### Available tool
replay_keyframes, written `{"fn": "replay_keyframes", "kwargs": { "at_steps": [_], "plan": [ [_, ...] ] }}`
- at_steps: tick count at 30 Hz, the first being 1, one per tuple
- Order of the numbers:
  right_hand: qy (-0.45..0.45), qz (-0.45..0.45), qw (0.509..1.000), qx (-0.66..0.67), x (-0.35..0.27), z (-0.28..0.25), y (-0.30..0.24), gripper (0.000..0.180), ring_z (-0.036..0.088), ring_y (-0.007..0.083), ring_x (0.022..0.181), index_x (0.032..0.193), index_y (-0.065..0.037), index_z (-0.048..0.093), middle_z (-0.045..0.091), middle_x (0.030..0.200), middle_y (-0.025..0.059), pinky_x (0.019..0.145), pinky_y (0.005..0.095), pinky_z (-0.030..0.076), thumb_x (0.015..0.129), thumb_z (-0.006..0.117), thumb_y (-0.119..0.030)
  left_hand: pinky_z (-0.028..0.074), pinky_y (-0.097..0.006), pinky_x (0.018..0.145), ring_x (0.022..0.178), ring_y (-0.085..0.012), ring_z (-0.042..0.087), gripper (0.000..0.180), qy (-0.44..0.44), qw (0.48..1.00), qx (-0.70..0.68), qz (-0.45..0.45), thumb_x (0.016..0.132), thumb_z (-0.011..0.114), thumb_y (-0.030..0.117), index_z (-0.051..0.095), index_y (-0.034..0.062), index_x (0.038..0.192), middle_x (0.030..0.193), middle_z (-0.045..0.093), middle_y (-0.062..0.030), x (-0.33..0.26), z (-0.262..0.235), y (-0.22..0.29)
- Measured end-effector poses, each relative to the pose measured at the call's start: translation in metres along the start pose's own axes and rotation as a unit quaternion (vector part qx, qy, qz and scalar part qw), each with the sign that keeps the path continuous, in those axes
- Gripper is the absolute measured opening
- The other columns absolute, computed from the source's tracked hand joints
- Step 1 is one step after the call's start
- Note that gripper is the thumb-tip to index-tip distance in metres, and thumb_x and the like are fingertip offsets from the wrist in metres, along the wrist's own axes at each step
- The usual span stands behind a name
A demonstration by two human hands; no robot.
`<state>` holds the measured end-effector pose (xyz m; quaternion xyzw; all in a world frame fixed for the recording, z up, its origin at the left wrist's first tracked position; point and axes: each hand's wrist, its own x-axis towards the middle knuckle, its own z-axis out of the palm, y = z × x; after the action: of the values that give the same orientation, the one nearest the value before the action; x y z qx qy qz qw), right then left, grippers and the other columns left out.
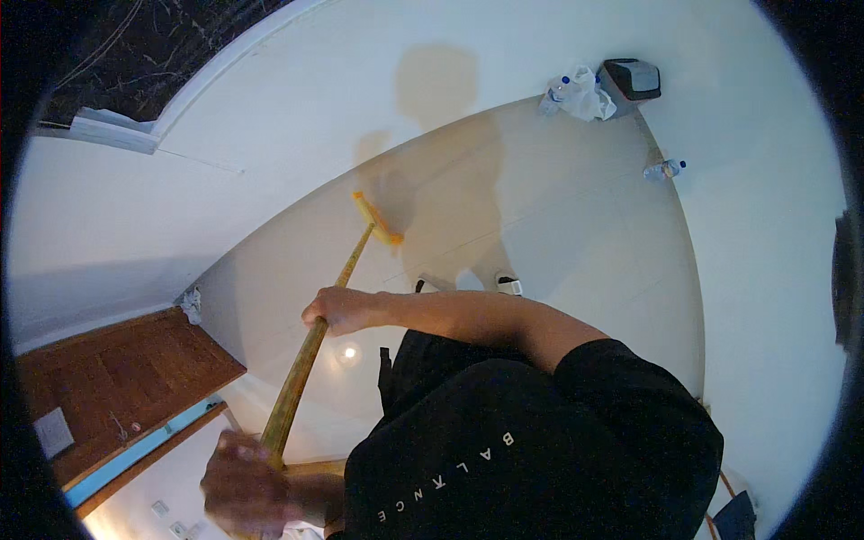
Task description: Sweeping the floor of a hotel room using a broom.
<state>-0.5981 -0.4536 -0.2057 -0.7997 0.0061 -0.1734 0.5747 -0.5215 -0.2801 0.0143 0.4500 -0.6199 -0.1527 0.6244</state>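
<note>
A floor squeegee with a long wooden pole (pixel 301 371) and a narrow yellow head (pixel 374 218) slants across the pale floor. Its head rests on or just above the tiles near the far wall. My right hand (pixel 346 310) is closed around the middle of the pole, the arm reaching across my body. Higher up the pole, at the lower left, my left hand (pixel 245 490) grips it too; this hand is somewhat blurred. Part of the pole's top end is hidden behind the left hand.
White walls curve around the floor (pixel 585 216). In the far right corner sit a grey and black bag (pixel 632 83), a white plastic bag (pixel 589 96) and a water bottle (pixel 555 94). Another bottle (pixel 664 169) lies by the right wall. A brown wooden door (pixel 126 378) stands at left.
</note>
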Motion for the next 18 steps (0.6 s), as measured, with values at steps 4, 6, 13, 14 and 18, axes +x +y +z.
{"fn": "replay_keyframes", "kwargs": {
  "at_steps": [4, 6, 13, 14, 18],
  "plan": [
    [0.068, -0.025, 0.996, -0.055, -0.07, -0.011, -0.034, 0.007, 0.053, 0.0331, 0.063, 0.068, -0.006, 0.05, 0.052, 0.061, 0.014, 0.059, 0.0419, 0.038, 0.064, 0.054, -0.011, 0.042, -0.037, 0.062, 0.053, -0.0193, 0.049, 0.016, -0.075, 0.979, 0.1, -0.161, 0.062, 0.054, 0.014, 0.046, 0.0111, 0.048, 0.055, 0.048, -0.0037, -0.002, -0.006, 0.06],
    [0.062, -0.02, 0.996, -0.054, -0.126, -0.033, -0.034, 0.012, 0.052, 0.0335, 0.063, 0.067, -0.007, 0.05, 0.051, 0.061, 0.0144, 0.058, 0.0434, 0.038, 0.063, 0.057, -0.016, 0.043, -0.035, 0.053, 0.044, -0.0142, 0.051, 0.014, -0.013, 0.981, -0.042, -0.188, 0.069, 0.056, 0.015, 0.053, 0.0127, 0.055, 0.045, 0.048, -0.0015, -0.015, 0.024, 0.051],
    [0.013, 0.275, 0.945, -0.177, -0.34, -0.115, 0.009, 0.017, 0.054, 0.0332, 0.064, 0.07, -0.008, 0.055, 0.054, 0.063, 0.0136, 0.056, 0.0416, 0.04, 0.063, 0.059, -0.023, 0.038, -0.044, 0.073, 0.053, -0.0184, 0.05, 0.014, 0.0, 0.94, -0.181, -0.288, 0.063, 0.066, 0.013, 0.055, 0.0046, 0.066, 0.057, 0.055, -0.0059, -0.052, 0.234, -0.044],
    [0.027, 0.237, 0.956, -0.172, -0.348, -0.116, 0.015, 0.017, 0.054, 0.0331, 0.065, 0.07, -0.008, 0.055, 0.054, 0.063, 0.0133, 0.057, 0.0415, 0.041, 0.063, 0.058, -0.022, 0.04, -0.041, 0.068, 0.053, -0.0175, 0.051, 0.016, -0.094, 0.931, -0.205, -0.287, 0.065, 0.066, 0.016, 0.055, 0.0041, 0.063, 0.058, 0.056, -0.0051, -0.047, 0.243, -0.045],
    [0.0, 0.225, 0.966, -0.129, -0.326, -0.087, 0.01, 0.015, 0.055, 0.032, 0.065, 0.071, -0.008, 0.055, 0.055, 0.064, 0.0122, 0.057, 0.0416, 0.041, 0.063, 0.057, -0.02, 0.04, -0.037, 0.057, 0.047, -0.0139, 0.048, 0.015, -0.112, 0.96, -0.126, -0.223, 0.068, 0.062, 0.019, 0.053, 0.0131, 0.057, 0.052, 0.051, -0.0004, -0.011, 0.229, -0.001]
  ]
}}
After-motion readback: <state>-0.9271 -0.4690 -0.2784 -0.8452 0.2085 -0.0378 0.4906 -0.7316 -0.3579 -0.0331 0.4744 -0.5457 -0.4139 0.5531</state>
